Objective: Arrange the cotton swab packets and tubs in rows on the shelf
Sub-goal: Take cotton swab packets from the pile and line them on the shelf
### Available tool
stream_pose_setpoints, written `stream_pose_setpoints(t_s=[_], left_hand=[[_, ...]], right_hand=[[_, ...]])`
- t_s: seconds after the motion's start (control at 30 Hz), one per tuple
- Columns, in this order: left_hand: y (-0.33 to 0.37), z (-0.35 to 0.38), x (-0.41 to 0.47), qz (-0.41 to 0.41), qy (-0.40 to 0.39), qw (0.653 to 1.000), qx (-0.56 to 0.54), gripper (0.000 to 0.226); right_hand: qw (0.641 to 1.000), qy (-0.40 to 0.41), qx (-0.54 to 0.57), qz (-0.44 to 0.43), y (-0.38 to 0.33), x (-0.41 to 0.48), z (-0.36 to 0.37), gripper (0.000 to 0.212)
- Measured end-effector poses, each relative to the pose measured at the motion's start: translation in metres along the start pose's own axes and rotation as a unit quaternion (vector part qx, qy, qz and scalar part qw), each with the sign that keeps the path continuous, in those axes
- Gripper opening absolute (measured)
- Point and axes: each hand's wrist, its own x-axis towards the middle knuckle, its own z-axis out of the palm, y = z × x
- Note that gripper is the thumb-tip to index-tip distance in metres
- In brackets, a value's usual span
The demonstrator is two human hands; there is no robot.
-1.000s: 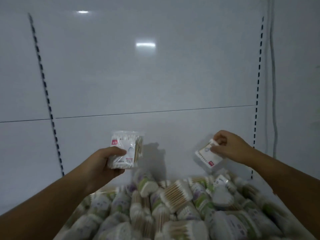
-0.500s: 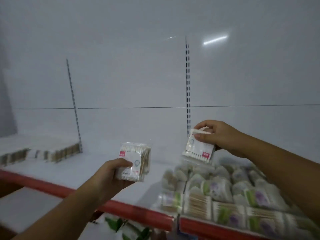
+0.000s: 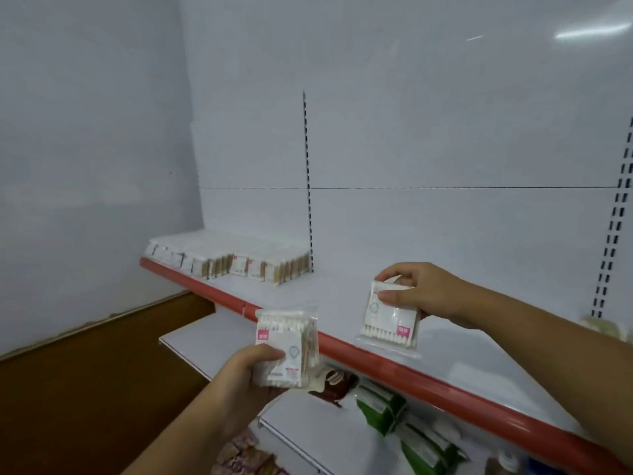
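Note:
My left hand grips a clear packet of cotton swabs with a pink label, held in front of the shelf's red edge. My right hand holds a second flat swab packet upright over the white shelf, swab tips down, near the front edge. Rows of the same packets lie at the far left of the shelf, against the back wall. A few swab tubs show at the right edge of the view.
The shelf has a red front strip. Below it, a lower white shelf carries green packs and a brown packet. A slotted upright runs up the back panel. A side wall and brown floor lie to the left.
The view has swung left, away from the heap of tubs. Both hands with their packets have come along, now over the bare stretch of shelf, with the arranged rows in sight.

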Motion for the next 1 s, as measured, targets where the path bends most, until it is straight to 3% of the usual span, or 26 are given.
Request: stream_pose_setpoints(t_s=[0.27,0.5,0.67,0.77,0.93,1.0], left_hand=[[0.040,-0.092,0.082,-0.001,0.072,0.997,0.006,0.070],[0.084,-0.164,0.144,0.039,0.075,0.996,-0.018,0.058],[0.105,-0.218,0.194,0.055,0.082,0.994,-0.052,0.063],[0.124,-0.252,0.230,0.071,0.070,0.994,-0.055,0.071],[0.155,-0.313,0.277,0.094,0.034,0.993,-0.059,0.044],[0.168,-0.339,0.291,0.116,0.030,0.991,-0.054,0.039]], right_hand=[[0.998,-0.058,0.035,0.013,0.012,0.139,0.036,0.021],[0.994,-0.067,0.082,0.007,0.009,0.259,0.086,0.014],[0.995,-0.067,0.073,0.030,0.015,0.320,0.122,0.014],[0.996,-0.032,0.062,0.055,0.020,0.352,0.145,0.010],[0.966,0.138,0.187,0.118,0.018,0.410,0.196,0.021],[0.954,0.176,0.187,0.154,0.016,0.434,0.230,0.020]])
